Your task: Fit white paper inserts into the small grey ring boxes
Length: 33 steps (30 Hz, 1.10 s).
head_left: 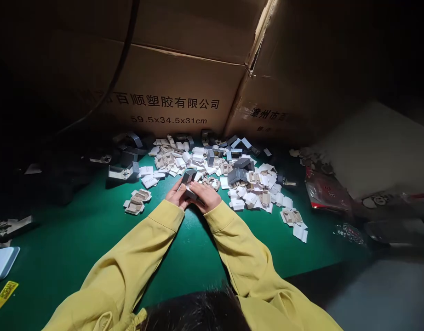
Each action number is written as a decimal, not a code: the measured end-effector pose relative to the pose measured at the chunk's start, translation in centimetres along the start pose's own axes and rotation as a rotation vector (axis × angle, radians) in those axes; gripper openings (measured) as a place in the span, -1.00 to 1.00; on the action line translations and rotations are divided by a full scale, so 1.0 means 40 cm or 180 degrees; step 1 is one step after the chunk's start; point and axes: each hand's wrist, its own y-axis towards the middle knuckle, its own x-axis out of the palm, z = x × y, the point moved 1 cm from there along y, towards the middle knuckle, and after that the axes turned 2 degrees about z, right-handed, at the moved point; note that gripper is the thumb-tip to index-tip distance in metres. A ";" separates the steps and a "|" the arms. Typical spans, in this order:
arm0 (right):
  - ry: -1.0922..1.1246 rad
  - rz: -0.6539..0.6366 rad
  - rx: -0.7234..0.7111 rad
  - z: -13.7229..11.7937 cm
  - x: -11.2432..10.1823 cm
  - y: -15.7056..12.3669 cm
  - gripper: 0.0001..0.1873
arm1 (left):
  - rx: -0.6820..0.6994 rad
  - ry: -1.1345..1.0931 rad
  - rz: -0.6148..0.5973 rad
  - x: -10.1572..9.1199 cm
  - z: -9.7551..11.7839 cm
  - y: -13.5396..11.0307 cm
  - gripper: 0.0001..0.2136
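Note:
A small dark box (189, 176) with its lid raised is held between my two hands over the green table. My left hand (177, 194) is closed around its left side. From the right, my right hand (205, 195) grips the box too, its fingers bent over the opening. The inside of the box is mostly covered by these fingers. Just beyond lies a spread pile of folded white and brown card pieces (198, 157). Several more dark boxes lie among them, one of them a closed-looking grey box (237, 175) on the right.
Large cardboard cartons (177, 78) stand behind the pile. An open box (123, 173) and loose card inserts (137, 201) lie to the left. At the right are a red packet (327, 193) and a clear bag (350, 233). A yellow strip (4, 296) lies at the near left.

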 end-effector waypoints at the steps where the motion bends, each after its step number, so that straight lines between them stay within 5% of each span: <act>1: -0.0043 0.0072 -0.0006 0.003 -0.005 0.000 -0.63 | 0.0011 -0.0029 0.0007 0.001 -0.001 0.000 -0.47; 10: -0.0380 0.0343 0.0033 0.001 -0.040 -0.001 -0.74 | -0.0060 -0.0279 -0.0032 0.009 -0.016 -0.001 -0.61; 20: -0.0517 0.0472 0.0042 -0.020 -0.049 0.006 -0.75 | -0.0098 -0.0328 -0.0051 0.008 -0.011 -0.004 -0.44; 33: -0.0653 -0.0058 0.0310 0.024 -0.033 -0.007 -0.63 | 0.0258 -0.0182 -0.0374 0.019 -0.022 -0.004 -0.36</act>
